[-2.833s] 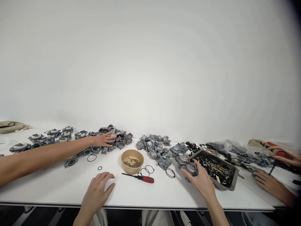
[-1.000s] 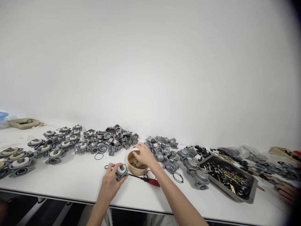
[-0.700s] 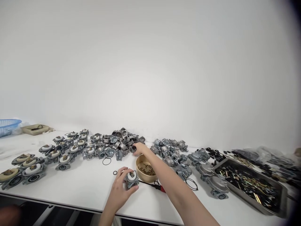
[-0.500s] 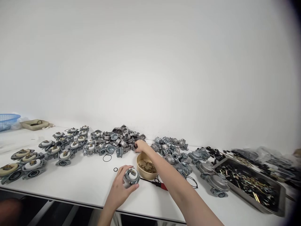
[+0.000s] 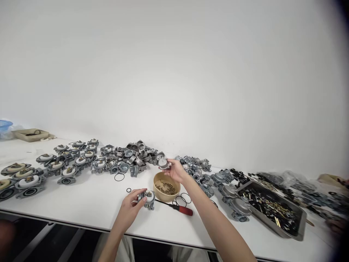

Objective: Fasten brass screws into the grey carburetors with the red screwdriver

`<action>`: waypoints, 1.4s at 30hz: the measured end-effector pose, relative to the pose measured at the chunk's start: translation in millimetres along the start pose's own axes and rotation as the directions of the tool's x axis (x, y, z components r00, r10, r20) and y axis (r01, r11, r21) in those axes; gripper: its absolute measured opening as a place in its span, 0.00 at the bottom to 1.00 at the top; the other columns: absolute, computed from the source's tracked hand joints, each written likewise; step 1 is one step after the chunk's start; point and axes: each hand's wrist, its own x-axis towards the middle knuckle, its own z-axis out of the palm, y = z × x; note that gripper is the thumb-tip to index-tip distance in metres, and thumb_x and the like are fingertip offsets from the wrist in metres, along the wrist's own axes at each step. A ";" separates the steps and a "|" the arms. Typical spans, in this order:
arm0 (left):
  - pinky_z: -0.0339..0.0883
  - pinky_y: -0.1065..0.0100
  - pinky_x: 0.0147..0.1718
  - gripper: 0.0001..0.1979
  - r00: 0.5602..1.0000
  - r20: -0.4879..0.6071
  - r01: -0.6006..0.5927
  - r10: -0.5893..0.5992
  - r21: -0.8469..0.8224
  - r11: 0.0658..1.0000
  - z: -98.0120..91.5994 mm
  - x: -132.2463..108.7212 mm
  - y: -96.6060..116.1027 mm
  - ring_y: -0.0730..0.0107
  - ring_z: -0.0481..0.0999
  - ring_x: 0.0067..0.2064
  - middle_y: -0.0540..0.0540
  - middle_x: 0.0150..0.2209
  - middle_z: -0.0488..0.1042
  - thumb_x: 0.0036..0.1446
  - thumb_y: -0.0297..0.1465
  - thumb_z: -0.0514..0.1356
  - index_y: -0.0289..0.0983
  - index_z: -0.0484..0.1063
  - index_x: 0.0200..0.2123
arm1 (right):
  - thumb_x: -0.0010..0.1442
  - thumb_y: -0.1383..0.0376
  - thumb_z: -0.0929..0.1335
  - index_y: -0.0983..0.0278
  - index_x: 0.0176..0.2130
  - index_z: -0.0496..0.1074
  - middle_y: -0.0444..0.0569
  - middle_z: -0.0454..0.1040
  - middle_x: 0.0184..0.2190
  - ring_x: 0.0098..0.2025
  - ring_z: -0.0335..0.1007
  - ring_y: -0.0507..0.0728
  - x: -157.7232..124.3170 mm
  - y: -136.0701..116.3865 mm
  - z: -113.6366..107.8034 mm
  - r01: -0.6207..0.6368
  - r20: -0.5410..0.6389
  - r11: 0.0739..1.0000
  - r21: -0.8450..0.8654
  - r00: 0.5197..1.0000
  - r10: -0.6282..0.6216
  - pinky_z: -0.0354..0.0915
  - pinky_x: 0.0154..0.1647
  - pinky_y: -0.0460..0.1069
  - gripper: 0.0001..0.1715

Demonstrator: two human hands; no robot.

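Observation:
My left hand grips a carburetor body with a white float on top, near the front of the table. My right hand is closed on a grey metal float bowl, lifted above the far rim of a yellow tub. Small brass-coloured screws lie in that tub. Beyond it is a heap of loose metal bowls. A screwdriver with a red handle lies right of the carburetor body, its shaft pointing toward my left hand.
Several carburetor bodies with floats stand at the left. Closed carburetors sit at the right beside a metal tray of small parts. Black rubber rings lie by the tub. A beige tray is at the far left.
My right hand has come back from the heap with a float bowl in its fingers. The left hand still holds the carburetor body, now tilted differently. The view has shifted slightly right.

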 end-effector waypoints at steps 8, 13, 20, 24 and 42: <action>0.75 0.63 0.39 0.26 1.000 0.011 0.024 -0.023 -0.024 0.999 -2.4 1.5 3.3 0.55 0.80 0.45 0.40 0.54 0.80 0.59 0.51 0.63 0.41 0.83 0.53 | 0.63 0.50 0.67 0.62 0.64 0.62 0.57 0.80 0.47 0.42 0.81 0.61 -77.9 3.4 18.8 -0.031 0.176 0.940 0.339 0.984 -0.031 0.73 0.38 0.52 0.36; 0.74 0.63 0.37 0.28 0.999 0.006 0.054 -0.054 -0.020 0.998 -2.8 1.0 6.0 0.56 0.79 0.43 0.40 0.53 0.81 0.57 0.52 0.65 0.40 0.83 0.53 | 0.47 0.60 0.82 0.60 0.63 0.66 0.54 0.78 0.50 0.43 0.80 0.59 -88.2 12.1 38.2 0.038 0.097 0.979 0.202 0.994 -0.058 0.74 0.40 0.51 0.49; 0.73 0.60 0.42 0.32 0.997 0.012 0.080 -0.080 -0.041 0.996 -3.0 1.4 4.3 0.55 0.80 0.42 0.40 0.44 0.84 0.57 0.53 0.66 0.36 0.81 0.55 | 0.46 0.59 0.82 0.59 0.59 0.71 0.52 0.79 0.51 0.48 0.79 0.63 -88.7 16.4 59.3 0.196 0.015 0.978 -0.074 0.981 -0.195 0.74 0.47 0.54 0.43; 0.72 0.59 0.45 0.30 0.996 0.043 0.077 -0.074 -0.069 0.995 -4.0 2.4 1.7 0.53 0.81 0.45 0.40 0.45 0.84 0.58 0.50 0.66 0.35 0.80 0.55 | 0.52 0.56 0.80 0.59 0.62 0.70 0.52 0.80 0.53 0.52 0.77 0.65 -93.2 13.7 69.6 0.241 0.048 0.950 -0.200 0.970 -0.236 0.72 0.52 0.56 0.42; 0.70 0.62 0.44 0.37 0.995 0.082 0.070 -0.064 -0.073 0.995 -2.1 -2.9 0.5 0.51 0.75 0.57 0.37 0.58 0.74 0.55 0.39 0.70 0.43 0.62 0.64 | 0.57 0.47 0.76 0.55 0.58 0.76 0.55 0.74 0.55 0.56 0.70 0.68 -107.9 12.1 58.2 0.294 0.175 0.624 -0.724 0.953 -0.246 0.64 0.56 0.56 0.33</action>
